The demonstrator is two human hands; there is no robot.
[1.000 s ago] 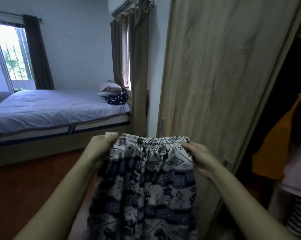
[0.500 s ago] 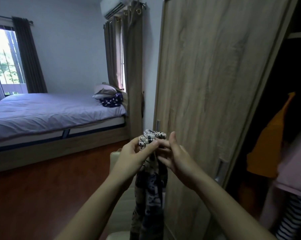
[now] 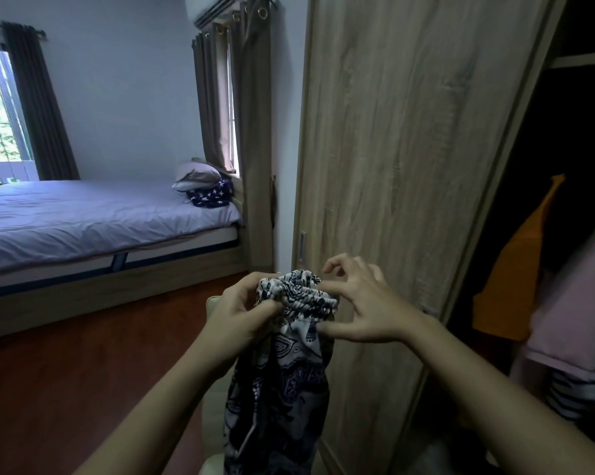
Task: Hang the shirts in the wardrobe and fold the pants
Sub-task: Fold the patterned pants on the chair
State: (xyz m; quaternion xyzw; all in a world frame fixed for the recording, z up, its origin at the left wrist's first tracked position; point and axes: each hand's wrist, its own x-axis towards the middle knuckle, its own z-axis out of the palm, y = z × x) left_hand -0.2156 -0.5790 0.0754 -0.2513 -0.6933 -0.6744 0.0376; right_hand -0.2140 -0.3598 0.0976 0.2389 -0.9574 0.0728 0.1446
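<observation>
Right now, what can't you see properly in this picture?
Head view:
- Pants: bottom cut off by the frame's edge.
- Right hand: bunched cloth hides whether it pinches the pants.
- Wardrobe inside: too dark to see the rail.
- Pale thing below: covered by left hand and pants.

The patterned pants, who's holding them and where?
Both hands hold the patterned pants by the bunched-up waistband: the left hand grips one end, the right hand pinches the other between thumb and fingertip.

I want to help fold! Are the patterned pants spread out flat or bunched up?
Bunched up. The pants hang in a narrow strip, their waistband scrunched between the left hand and the right hand.
</observation>
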